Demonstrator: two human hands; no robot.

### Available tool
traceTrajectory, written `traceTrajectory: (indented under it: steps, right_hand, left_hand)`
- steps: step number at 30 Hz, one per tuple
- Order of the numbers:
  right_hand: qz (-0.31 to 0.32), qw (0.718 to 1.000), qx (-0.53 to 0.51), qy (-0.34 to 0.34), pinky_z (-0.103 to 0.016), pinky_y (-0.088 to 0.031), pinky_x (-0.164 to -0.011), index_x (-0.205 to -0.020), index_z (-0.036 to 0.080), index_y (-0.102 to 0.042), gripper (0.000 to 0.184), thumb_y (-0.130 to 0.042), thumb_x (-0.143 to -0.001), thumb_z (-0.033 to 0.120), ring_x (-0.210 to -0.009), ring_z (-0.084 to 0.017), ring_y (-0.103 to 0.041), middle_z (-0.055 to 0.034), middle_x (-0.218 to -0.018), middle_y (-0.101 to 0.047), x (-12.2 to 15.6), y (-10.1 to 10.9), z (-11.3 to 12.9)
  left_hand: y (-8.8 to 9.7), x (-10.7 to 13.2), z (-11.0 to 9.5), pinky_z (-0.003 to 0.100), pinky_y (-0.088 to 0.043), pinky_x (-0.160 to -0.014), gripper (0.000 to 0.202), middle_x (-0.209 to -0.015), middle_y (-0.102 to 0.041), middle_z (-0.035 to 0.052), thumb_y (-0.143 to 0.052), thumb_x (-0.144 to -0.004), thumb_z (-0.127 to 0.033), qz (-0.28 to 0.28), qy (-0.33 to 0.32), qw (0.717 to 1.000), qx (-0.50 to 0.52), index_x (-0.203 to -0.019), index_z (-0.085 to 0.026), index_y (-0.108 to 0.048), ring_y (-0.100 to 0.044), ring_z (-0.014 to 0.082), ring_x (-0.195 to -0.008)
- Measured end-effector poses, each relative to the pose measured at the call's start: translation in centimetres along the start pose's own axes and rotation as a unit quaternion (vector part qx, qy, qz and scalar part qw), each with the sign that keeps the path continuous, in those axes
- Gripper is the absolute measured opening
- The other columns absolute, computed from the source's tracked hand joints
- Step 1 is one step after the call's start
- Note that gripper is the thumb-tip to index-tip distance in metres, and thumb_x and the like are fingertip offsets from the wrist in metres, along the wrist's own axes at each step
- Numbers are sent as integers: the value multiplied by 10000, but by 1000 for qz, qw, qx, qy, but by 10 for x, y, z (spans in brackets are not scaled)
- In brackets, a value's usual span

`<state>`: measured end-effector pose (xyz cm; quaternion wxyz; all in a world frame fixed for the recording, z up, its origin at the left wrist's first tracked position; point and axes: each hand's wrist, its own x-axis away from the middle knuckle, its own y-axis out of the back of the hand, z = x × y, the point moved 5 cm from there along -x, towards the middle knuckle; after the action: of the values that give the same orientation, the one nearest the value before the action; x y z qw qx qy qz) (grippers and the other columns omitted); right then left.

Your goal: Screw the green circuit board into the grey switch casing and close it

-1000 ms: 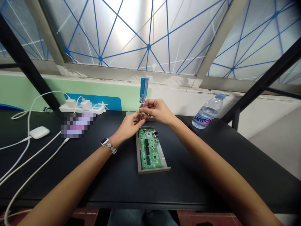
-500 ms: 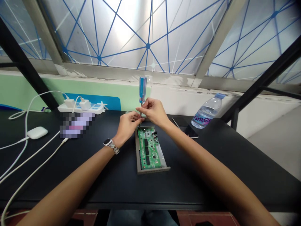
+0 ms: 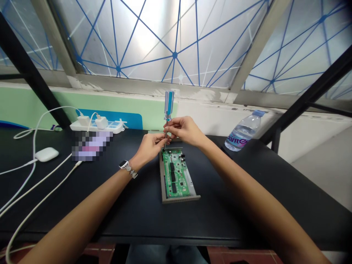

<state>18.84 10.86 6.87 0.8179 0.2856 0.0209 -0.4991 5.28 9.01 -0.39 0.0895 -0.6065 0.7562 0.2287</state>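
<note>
A screwdriver (image 3: 169,102) with a clear and blue handle stands nearly upright, its tip down at the far left corner of a green circuit board (image 3: 177,176). The board lies in a shallow metal case (image 3: 181,200) on the black table. My right hand (image 3: 184,130) pinches the shaft just under the handle. Lower down, my left hand (image 3: 152,145) has its thumb and fingers closed around the shaft near the tip. The tip itself and whatever it touches are too small to make out.
A water bottle (image 3: 243,132) stands tilted-looking at the back right. On the left are a white power strip (image 3: 110,126) with chargers, a white earbud case (image 3: 47,154), a blurred-out phone (image 3: 92,146) and several white cables. A window wall rises behind the table.
The screwdriver handle has turned, showing its blue stripe on the other side. My right fingers have shifted slightly on the shaft. The whole view has moved a little.
</note>
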Motion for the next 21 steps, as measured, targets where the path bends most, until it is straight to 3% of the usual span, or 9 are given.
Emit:
traceTrajectory:
  steps: [7, 11, 15, 18, 21]
  right_hand:
    - [-80, 996, 34, 28, -257, -488, -552, -721, 154, -624, 207, -736, -786, 316, -568, -127, -604, -9, -622, -642, -2, -1, -8]
    - [-56, 998, 14, 29, -277, -533, -568, -859, 158, -623, 230, -736, -814, 354, -577, -142, -644, -24, -689, -678, -3, -1, -7]
    - [-37, 998, -42, 29, -248, -553, -512, -1118, 182, -587, 400, -724, -830, 424, -704, -160, -684, -64, -941, -703, -4, 6, -1]
    - [-20, 997, -68, 42, -220, -552, -493, -1084, 180, -599, 375, -697, -846, 453, -764, -154, -672, -75, -999, -696, -5, 10, 3]
    - [-18, 997, -68, 43, -213, -554, -489, -1015, 169, -618, 335, -700, -844, 445, -761, -149, -661, -62, -930, -685, -5, 12, 3]
  left_hand:
    - [-2, -2, 2, 413, -572, -942, 243, -1001, -776, 124, -616, -922, -296, 11, -2, 1000, 21, -1029, -121, -746, -743, 252, -951]
    - [-2, -1, 3, 431, -574, -946, 243, -1010, -774, 133, -604, -921, -280, 5, 7, 999, 35, -1048, -115, -730, -746, 253, -955]
    - [-2, 0, 2, 424, -580, -932, 237, -1014, -773, 137, -604, -924, -296, -1, 12, 999, 31, -1031, -121, -724, -747, 252, -961]
    - [-2, 0, 1, 411, -585, -921, 235, -1012, -775, 141, -598, -926, -292, 2, 16, 999, 33, -1033, -122, -720, -748, 248, -964]
    - [-3, 0, 1, 401, -588, -913, 235, -1023, -776, 145, -592, -930, -287, 5, 20, 999, 29, -1039, -123, -719, -749, 247, -973]
